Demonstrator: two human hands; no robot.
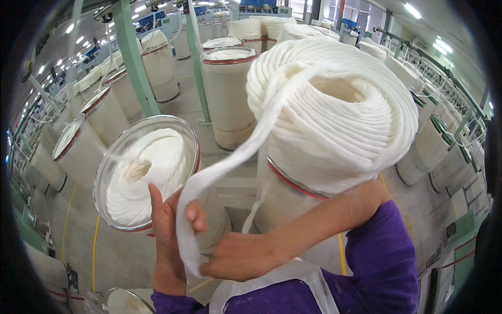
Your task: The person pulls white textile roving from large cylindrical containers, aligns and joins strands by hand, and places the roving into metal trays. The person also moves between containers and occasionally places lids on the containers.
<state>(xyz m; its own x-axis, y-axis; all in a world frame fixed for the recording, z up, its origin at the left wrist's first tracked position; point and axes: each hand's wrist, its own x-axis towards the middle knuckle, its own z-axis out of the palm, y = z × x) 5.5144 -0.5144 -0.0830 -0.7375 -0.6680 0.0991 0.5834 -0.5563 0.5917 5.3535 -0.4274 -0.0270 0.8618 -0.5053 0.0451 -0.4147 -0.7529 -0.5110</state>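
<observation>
A thick white sliver (pixel 225 168), a soft rope of fibre, runs down from a big coiled heap of sliver (pixel 334 125) towards my hands. My left hand (pixel 168 217) has its thumb raised, with the fingers curled round the hanging sliver. Lower and to the right, my right hand (pixel 240 257) is closed, pinching the sliver near its lower end. My right forearm crosses in front of the can (pixel 285 204) under the heap. Just beyond my left hand stands an open can (pixel 191 141) with a metal rim and coiled sliver inside, lower than the overflowing heap.
Green posts (pixel 135 57) rise behind the left can. More sliver-filled cans (pixel 227 94) stand behind and along both sides. Yellow lines (pixel 95 251) mark the grey floor. At the lower left is another round can rim (pixel 128 301). Thin slivers hang from above at the upper left.
</observation>
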